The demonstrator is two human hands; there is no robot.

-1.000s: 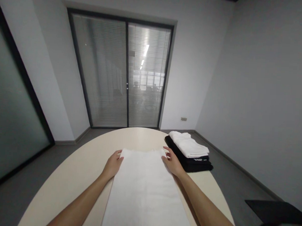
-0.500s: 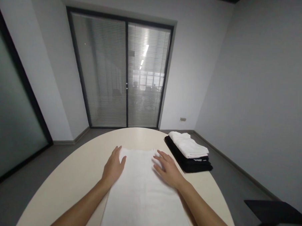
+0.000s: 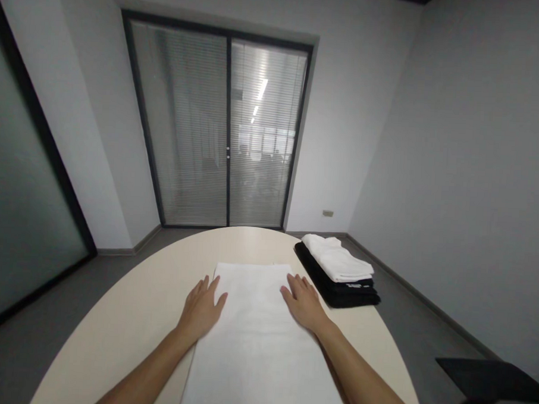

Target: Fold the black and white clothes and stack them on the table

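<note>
A white cloth lies flat in a long strip on the round cream table, running from near its middle down to the bottom edge of the view. My left hand rests at the cloth's left edge, fingers apart, thumb over the fabric. On the opposite edge lies my right hand, palm down near the far right corner, its fingers slightly spread. Neither hand grips anything.
A folded white garment sits on folded black clothes at the table's right side. A dark chair stands at the lower right. Beyond the table is a glass door with blinds.
My left hand has shifted slightly toward me. My right hand has moved outward to the cloth's right edge, and the far edge of the cloth now shows more fully.
</note>
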